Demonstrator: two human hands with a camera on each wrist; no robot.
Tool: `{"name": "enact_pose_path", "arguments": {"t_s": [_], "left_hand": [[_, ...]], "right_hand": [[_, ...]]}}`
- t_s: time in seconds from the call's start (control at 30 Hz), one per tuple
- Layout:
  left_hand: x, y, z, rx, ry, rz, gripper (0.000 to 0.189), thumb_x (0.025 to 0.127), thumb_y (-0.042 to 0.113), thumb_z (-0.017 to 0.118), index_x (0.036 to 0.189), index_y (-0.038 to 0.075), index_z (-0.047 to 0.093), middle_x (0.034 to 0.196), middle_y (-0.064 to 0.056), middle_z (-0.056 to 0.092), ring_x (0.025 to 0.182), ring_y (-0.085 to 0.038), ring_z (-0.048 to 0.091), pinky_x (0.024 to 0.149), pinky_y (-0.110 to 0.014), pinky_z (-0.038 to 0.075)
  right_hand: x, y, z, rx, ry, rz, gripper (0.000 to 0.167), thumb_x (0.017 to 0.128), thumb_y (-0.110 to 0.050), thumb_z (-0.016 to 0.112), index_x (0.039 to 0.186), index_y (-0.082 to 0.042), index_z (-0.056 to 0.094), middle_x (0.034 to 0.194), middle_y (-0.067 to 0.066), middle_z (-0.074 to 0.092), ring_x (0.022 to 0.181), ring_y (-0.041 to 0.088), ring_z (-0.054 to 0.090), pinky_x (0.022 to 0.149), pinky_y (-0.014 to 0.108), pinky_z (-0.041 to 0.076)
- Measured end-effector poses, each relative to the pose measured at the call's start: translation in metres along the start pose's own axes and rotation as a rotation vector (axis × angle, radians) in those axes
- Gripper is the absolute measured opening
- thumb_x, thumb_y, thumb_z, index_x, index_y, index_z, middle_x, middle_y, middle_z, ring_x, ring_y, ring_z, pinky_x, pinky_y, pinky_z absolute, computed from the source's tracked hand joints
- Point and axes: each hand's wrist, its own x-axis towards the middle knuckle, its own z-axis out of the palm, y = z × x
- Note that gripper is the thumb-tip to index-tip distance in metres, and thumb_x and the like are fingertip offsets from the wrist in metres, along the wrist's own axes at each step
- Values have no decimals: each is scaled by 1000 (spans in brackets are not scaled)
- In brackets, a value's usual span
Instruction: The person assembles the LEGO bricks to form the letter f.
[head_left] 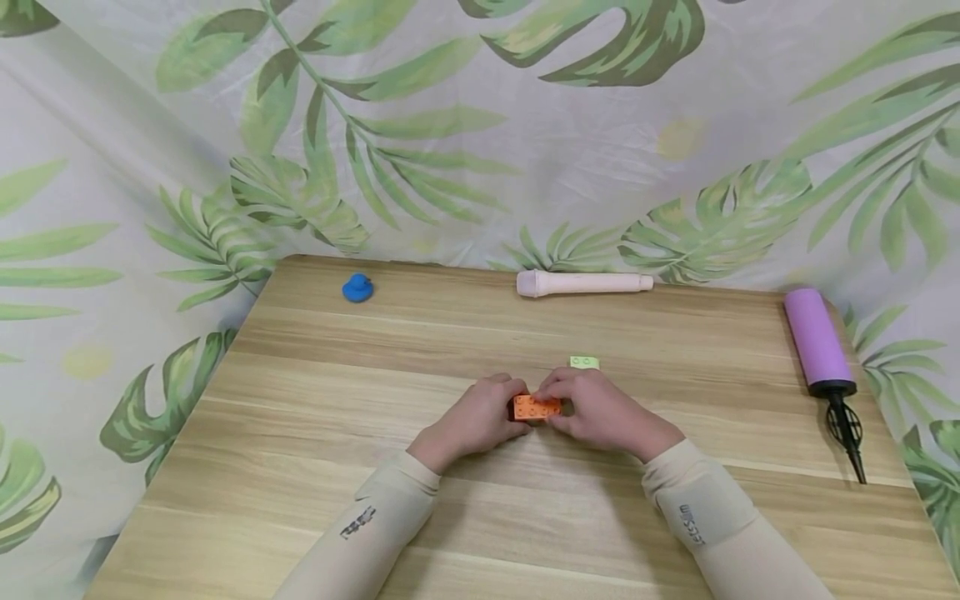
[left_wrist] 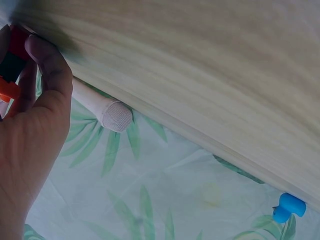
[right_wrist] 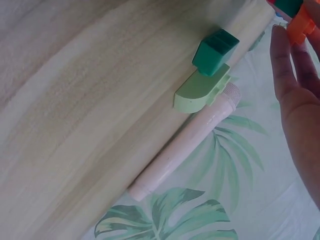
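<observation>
Both hands meet over a small stack of toy bricks near the table's middle. On top is an orange toy brick [head_left: 536, 407] with studs; below it the left wrist view shows a dark green brick [left_wrist: 12, 66] and a red brick [left_wrist: 20, 43]. My left hand [head_left: 482, 418] grips the stack from the left, thumb and fingers on opposite sides. From the right, my right hand [head_left: 602, 413] pinches the orange brick. Just beyond the right hand lies a light green brick [head_left: 584, 362] with a rounded end. Beside it, a separate green brick [right_wrist: 215, 52] appears in the right wrist view.
Along the wooden table's [head_left: 300, 467] back edge sit a blue toy duck [head_left: 357, 288] and a pale pink microphone [head_left: 585, 283]. A purple hand pump [head_left: 819, 342] with a black nozzle lies at the right. Leaf-patterned cloth [head_left: 450, 125] hangs behind the table.
</observation>
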Motion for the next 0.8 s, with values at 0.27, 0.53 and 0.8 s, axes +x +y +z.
{"name": "enact_pose_path", "arguments": {"t_s": [0.27,0.53,0.8], "left_hand": [[-2,2,-1,2,5,11,34,91,26,87,118,12,71,97,3,63,83,-10,56,74,-24,49],[-3,2,0,-2,4,12,33,91,25,87,117,11,71,98,2,64,84,-10,56,76,-25,50],[-1,-1,2,-1,27,31,32,90,24,87,116,11,73,99,2,66,84,-9,57,77,-25,51]], "right_hand": [[-1,-2,1,-5,11,-8,28,92,-11,81,120,-8,80,117,1,73,109,19,70,95,39,59],[-3,-2,2,-10,21,-8,29,92,-11,81,121,-6,80,118,2,73,110,20,70,94,38,59],[-1,-1,2,-24,24,-26,28,92,-11,82,119,-7,80,117,2,74,110,21,70,95,39,59]]}}
